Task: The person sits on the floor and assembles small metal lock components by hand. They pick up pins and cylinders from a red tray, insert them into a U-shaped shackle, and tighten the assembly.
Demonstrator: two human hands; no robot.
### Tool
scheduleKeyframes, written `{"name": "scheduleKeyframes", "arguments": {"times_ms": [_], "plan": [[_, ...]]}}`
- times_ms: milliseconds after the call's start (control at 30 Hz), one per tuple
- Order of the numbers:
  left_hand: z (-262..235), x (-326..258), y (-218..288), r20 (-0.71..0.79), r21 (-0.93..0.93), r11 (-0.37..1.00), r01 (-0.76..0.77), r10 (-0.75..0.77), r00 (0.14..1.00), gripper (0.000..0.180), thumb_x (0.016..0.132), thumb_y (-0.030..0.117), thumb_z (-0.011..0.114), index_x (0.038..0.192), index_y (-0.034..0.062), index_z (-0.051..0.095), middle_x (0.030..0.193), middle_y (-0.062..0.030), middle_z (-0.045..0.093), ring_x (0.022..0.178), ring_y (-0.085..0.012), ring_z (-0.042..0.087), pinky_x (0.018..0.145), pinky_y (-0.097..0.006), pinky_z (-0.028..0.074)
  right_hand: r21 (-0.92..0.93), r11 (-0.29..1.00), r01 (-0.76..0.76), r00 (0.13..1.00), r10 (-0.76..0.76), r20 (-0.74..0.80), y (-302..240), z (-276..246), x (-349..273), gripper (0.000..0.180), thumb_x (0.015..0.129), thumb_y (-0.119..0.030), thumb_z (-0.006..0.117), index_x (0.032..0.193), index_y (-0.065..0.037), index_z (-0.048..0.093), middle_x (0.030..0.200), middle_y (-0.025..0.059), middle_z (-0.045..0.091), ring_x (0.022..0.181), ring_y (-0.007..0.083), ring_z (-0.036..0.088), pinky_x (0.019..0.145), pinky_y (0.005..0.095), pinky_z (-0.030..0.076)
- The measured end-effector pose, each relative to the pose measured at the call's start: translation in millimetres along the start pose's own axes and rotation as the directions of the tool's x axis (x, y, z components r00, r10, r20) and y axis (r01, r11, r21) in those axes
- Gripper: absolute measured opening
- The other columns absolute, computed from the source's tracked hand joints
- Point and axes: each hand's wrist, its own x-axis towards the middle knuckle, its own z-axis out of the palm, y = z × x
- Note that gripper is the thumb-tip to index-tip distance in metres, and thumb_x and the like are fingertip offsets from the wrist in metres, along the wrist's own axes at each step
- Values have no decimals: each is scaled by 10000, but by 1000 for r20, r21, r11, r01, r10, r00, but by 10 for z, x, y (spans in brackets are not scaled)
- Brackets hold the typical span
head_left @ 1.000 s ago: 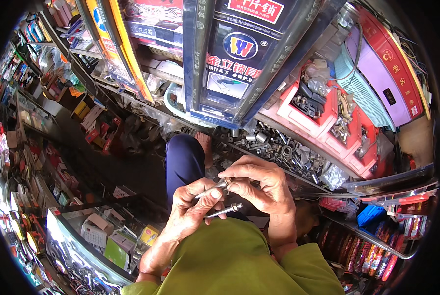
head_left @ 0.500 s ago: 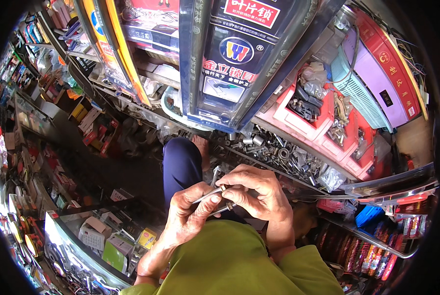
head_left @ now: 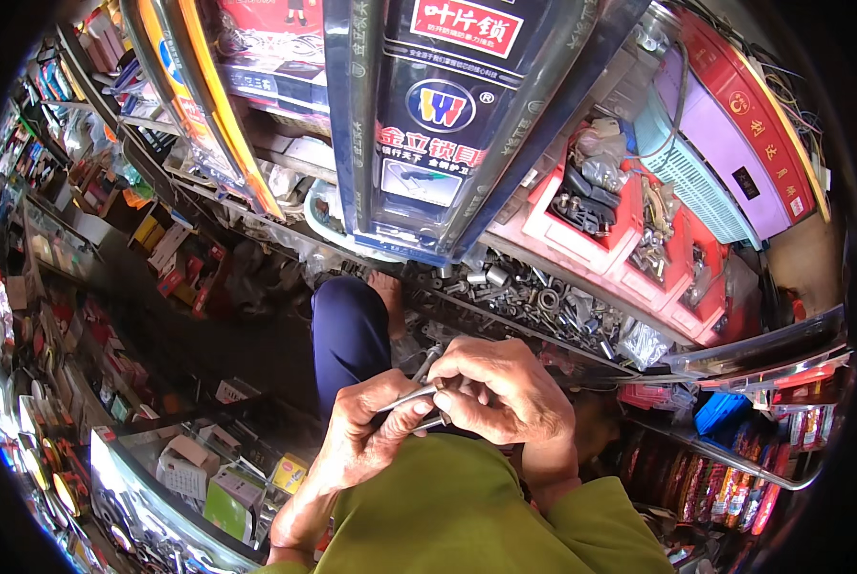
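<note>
My left hand [head_left: 376, 421] is closed, thumb and fingers pinching a slim grey metal rod [head_left: 407, 397] that slants up toward the right. Close against it, my right hand [head_left: 501, 387] has its fingers curled over the rod's far end, thumb pressed in. What exactly the right fingertips hold is mostly hidden. A second thin metal piece [head_left: 432, 423] pokes out below, between the two hands. Beyond the fingertips shows a silvery bolt-like part [head_left: 429, 361]; I cannot tell whether it is held.
A long tray of loose metal fittings [head_left: 548, 301] lies ahead. Behind it stand red bins [head_left: 591, 230] of hardware and a pale blue basket [head_left: 701, 191]. A tall dark lock-advert box [head_left: 438, 182] rises ahead. A glass case [head_left: 160, 497] with small boxes is at left.
The right fingers have curled further over the rod's end, covering the brass-coloured ring seen there before. The lower metal piece now shows less. The view has shifted slightly.
</note>
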Motion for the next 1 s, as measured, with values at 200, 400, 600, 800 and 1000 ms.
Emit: {"name": "scheduleKeyframes", "arguments": {"times_ms": [200, 400, 600, 800, 1000], "plan": [[42, -15, -27, -91, 59, 997, -56, 61, 994, 149, 931, 127, 629, 917, -20, 606, 748, -48, 616, 653, -82, 582, 572, -234, 463, -45, 999, 18, 998, -21, -61, 48, 61, -8, 187, 850, -160, 711, 910, 9, 658, 736, 70, 613, 572, 139, 597, 488, 271, 430], [38, -11, -28, -71, 74, 992, -104, 109, 991, 107, 931, 98, 622, 920, -2, 584, 736, -31, 613, 632, -78, 582, 568, -228, 462, 4, 1000, -27, 997, 27, -70, 71, 76, 1, 174, 879, -131, 656, 809, 25, 625, 655, 84, 599, 524, 159, 563, 482, 292, 413], [16, -11, -12, -69, 37, 996, -81, 83, 994, 80, 912, 58, 634, 941, -11, 608, 768, -54, 617, 626, -93, 598, 543, -229, 491, 78, 984, -158, 987, 158, -1, 11, 101, 25, 248, 922, -197, 591, 792, 13, 608, 650, 134, 598, 555, 291, 582, 535, 362, 440], [18, -4, -31, -66, 117, 983, -140, 148, 987, 84, 904, 62, 645, 920, -14, 612, 750, -54, 619, 611, -105, 610, 545, -233, 502, 47, 985, -166, 986, 167, -18, 8, 115, 26, 320, 951, -214, 559, 743, 25, 605, 602, 155, 564, 510, 271, 549, 524, 368, 416], [31, -14, 5, -94, 71, 997, -38, 45, 995, 109, 907, 81, 648, 917, -13, 595, 733, -50, 620, 611, -93, 604, 556, -231, 515, 124, 968, -220, 971, 229, -66, 84, 164, -21, 426, 989, -291, 526, 718, 29, 596, 556, 134, 521, 476, 203, 468, 502, 349, 386]]}}
